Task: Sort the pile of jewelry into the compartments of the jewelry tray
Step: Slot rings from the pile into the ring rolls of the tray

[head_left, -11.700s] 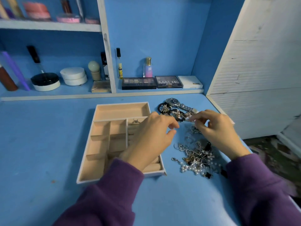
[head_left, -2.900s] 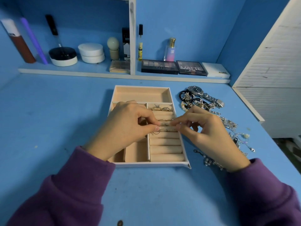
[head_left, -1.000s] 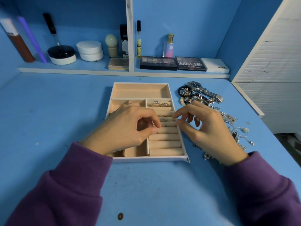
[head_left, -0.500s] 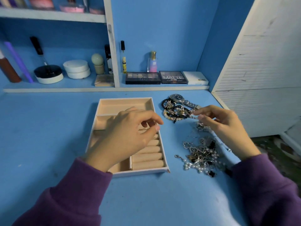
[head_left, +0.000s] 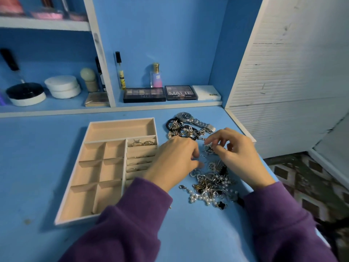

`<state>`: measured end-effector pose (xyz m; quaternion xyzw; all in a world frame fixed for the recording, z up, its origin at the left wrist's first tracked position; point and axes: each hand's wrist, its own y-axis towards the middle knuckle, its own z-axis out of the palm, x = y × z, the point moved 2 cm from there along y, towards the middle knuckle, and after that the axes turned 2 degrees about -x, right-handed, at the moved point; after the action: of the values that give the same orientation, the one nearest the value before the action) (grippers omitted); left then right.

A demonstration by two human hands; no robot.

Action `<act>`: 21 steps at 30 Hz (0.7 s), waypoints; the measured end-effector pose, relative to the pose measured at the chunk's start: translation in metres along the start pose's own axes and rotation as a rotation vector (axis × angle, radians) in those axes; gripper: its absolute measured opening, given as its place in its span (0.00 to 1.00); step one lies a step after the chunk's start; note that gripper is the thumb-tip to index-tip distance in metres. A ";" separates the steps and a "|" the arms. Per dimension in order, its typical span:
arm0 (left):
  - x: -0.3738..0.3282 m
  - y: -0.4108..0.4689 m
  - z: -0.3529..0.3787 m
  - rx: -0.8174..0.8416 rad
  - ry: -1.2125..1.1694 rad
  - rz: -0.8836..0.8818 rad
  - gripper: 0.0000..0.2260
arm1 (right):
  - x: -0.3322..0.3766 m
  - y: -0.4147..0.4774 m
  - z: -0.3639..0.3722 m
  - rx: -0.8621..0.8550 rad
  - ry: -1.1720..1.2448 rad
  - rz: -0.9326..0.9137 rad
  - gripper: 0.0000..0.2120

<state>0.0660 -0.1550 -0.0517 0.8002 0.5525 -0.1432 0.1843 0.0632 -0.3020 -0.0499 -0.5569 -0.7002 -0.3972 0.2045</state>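
Note:
The beige jewelry tray (head_left: 90,173) lies on the blue table, left of centre. Several rings (head_left: 143,143) sit in the padded rolls of its right section; its other compartments hold nothing. Right of the tray lies the tangled jewelry pile (head_left: 209,184) of chains, pearls and black charms. A silver watch (head_left: 186,116) and black bracelets (head_left: 181,129) lie at its far end. My left hand (head_left: 175,159) reaches past the tray's right edge, fingers curled at the pile. My right hand (head_left: 236,156) pinches a small silver piece (head_left: 208,148) just above the pile.
A low shelf behind the table carries eyeshadow palettes (head_left: 144,94), a perfume bottle (head_left: 156,76) and white jars (head_left: 62,88). A white slatted panel (head_left: 283,91) stands at the right. The table's right edge is close to the pile, with patterned floor (head_left: 311,186) beyond.
My left hand has moved right, off the tray and onto the pile. My right hand has dropped into the pile and taken a small silver piece. The view has swung right.

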 end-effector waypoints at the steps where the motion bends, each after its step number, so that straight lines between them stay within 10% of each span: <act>1: 0.001 0.000 0.000 0.008 -0.003 -0.001 0.10 | 0.000 0.000 0.000 -0.002 -0.017 -0.004 0.12; 21: -0.001 -0.007 0.000 0.036 -0.131 -0.093 0.07 | -0.004 -0.003 0.008 0.210 -0.386 -0.079 0.08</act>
<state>0.0590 -0.1540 -0.0519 0.7656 0.5733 -0.2135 0.1988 0.0633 -0.2983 -0.0592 -0.5706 -0.7851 -0.2157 0.1078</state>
